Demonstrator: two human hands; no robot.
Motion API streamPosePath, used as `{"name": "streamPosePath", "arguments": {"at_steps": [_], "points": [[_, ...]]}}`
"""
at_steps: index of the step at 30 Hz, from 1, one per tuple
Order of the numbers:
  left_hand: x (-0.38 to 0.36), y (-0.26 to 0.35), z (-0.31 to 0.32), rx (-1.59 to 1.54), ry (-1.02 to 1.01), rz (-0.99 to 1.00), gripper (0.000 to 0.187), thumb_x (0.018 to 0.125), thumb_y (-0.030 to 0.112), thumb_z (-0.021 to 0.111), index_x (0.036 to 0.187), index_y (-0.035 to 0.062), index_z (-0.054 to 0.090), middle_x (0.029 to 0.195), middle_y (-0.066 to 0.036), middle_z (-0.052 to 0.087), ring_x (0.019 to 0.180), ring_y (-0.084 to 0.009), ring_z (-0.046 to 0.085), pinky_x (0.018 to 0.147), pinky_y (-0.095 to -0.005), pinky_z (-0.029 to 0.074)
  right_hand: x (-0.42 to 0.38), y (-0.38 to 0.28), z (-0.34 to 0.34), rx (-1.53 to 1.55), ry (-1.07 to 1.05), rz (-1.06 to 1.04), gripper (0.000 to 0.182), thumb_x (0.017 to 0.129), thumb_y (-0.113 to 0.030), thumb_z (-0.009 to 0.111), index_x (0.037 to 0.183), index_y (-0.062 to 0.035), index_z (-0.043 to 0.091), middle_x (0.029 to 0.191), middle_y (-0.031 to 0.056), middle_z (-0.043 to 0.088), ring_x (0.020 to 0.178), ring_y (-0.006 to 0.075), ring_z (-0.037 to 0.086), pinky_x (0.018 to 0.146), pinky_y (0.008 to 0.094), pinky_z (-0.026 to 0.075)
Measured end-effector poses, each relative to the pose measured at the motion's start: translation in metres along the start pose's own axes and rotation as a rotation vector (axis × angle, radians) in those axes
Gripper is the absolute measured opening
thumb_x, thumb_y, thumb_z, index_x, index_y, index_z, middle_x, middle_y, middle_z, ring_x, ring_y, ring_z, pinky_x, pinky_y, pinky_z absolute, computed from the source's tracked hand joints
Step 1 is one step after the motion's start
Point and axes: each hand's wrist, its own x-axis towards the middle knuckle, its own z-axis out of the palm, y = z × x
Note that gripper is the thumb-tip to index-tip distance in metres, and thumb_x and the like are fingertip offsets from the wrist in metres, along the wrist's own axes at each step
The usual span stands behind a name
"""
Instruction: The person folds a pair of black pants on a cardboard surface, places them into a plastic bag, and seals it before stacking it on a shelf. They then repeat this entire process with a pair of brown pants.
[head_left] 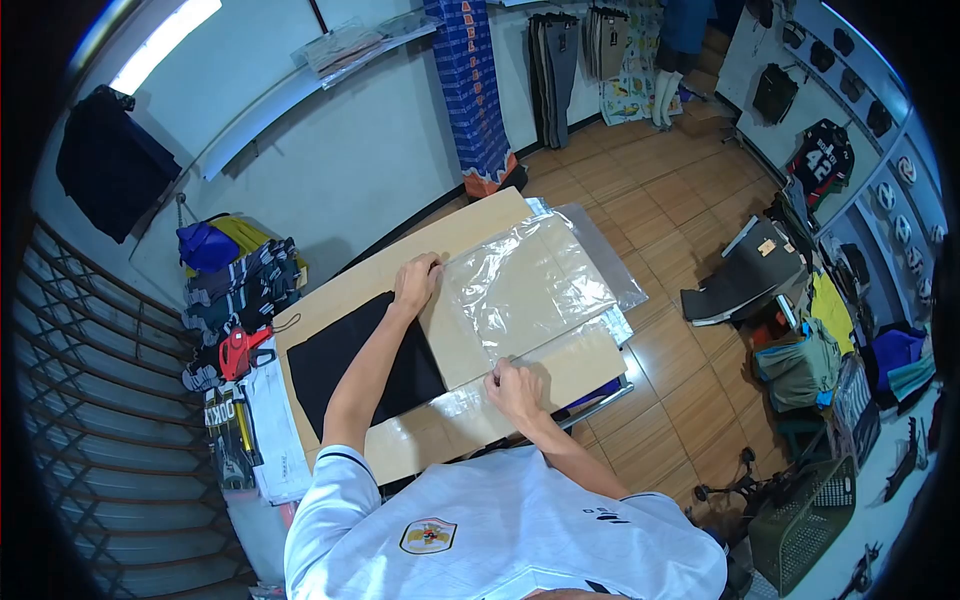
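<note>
A folded beige garment (pixel 437 345) lies on the wooden table, most of it inside a clear plastic bag (pixel 540 285). Its left end sticks out of the bag's mouth. My left hand (pixel 415 283) is closed at the far corner of that mouth, fingers curled on the plastic edge. At the near corner, my right hand (pixel 515 390) pinches the bag's edge. A folded black garment (pixel 340 365) rests left of the beige one, partly under my left forearm. More clear plastic lies beneath the bag at the right.
The wooden table (pixel 480 215) stands before me. Left of it are a red tape dispenser (pixel 240 352), packaged items and a pile of clothes (pixel 240 290). Grey folded trousers (pixel 750 265) and a green crate (pixel 805 530) stand to the right. A patterned pillar (pixel 470 100) rises behind.
</note>
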Motion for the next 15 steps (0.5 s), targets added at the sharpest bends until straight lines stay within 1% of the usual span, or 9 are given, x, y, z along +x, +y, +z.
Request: {"name": "streamPosePath", "arguments": {"at_steps": [4,7,8,11,13,15], "points": [[-0.012,-0.009,-0.012,0.038,-0.002,-0.020,0.014,0.091,0.013,0.069,0.098,0.0014,0.072,0.094,-0.018,0.075,0.092,-0.0394,0.072,0.083,-0.0457,0.055,-0.010,-0.017,0.012,0.006,0.027,0.004,0.020,0.087,-0.023,0.072,0.081,-0.0040,0.069,0.070,0.0191,0.071,0.068,0.0428,0.070,0.063,0.0562,0.053],[-0.015,-0.016,-0.015,0.061,-0.021,-0.025,0.015,0.090,0.010,0.069,0.103,0.0055,0.072,0.099,-0.018,0.075,0.095,-0.0399,0.071,0.087,-0.0497,0.054,-0.016,-0.023,0.015,-0.015,0.046,0.015,0.020,0.087,-0.023,0.072,0.082,-0.0041,0.069,0.070,0.0196,0.071,0.068,0.0436,0.070,0.064,0.0561,0.053],[-0.017,-0.018,-0.017,0.038,0.012,-0.006,0.019,0.089,0.008,0.067,0.108,0.0055,0.071,0.104,-0.018,0.074,0.098,-0.0395,0.070,0.088,-0.0499,0.053,-0.014,-0.025,0.014,-0.027,0.055,0.012,0.020,0.087,-0.023,0.072,0.082,-0.0041,0.069,0.070,0.0198,0.071,0.068,0.0439,0.070,0.064,0.0560,0.053],[-0.032,-0.015,-0.037,-0.021,0.086,0.021,0.033,0.087,0.003,0.062,0.119,0.0049,0.067,0.117,-0.019,0.071,0.108,-0.0393,0.068,0.094,-0.0493,0.052,-0.007,-0.033,0.007,-0.073,0.012,0.056,0.017,0.087,-0.021,0.072,0.089,-0.0040,0.070,0.075,0.0198,0.072,0.072,0.0438,0.070,0.066,0.0547,0.054],[-0.050,-0.014,-0.056,-0.051,0.101,0.018,0.041,0.085,0.000,0.057,0.125,0.0034,0.064,0.127,-0.021,0.067,0.116,-0.0407,0.065,0.098,-0.0474,0.052,0.000,-0.035,0.007,-0.046,0.060,0.011,0.017,0.086,-0.019,0.072,0.095,-0.0041,0.069,0.085,0.0201,0.073,0.079,0.0435,0.071,0.069,0.0539,0.055],[-0.070,-0.022,-0.068,-0.052,0.088,-0.022,0.041,0.085,0.001,0.057,0.126,0.0042,0.063,0.129,-0.020,0.065,0.123,-0.0395,0.061,0.105,-0.0488,0.047,0.010,-0.038,0.007,-0.029,0.088,-0.027,0.019,0.086,-0.016,0.071,0.100,-0.0043,0.069,0.095,0.0202,0.072,0.086,0.0432,0.071,0.073,0.0532,0.055]]}}
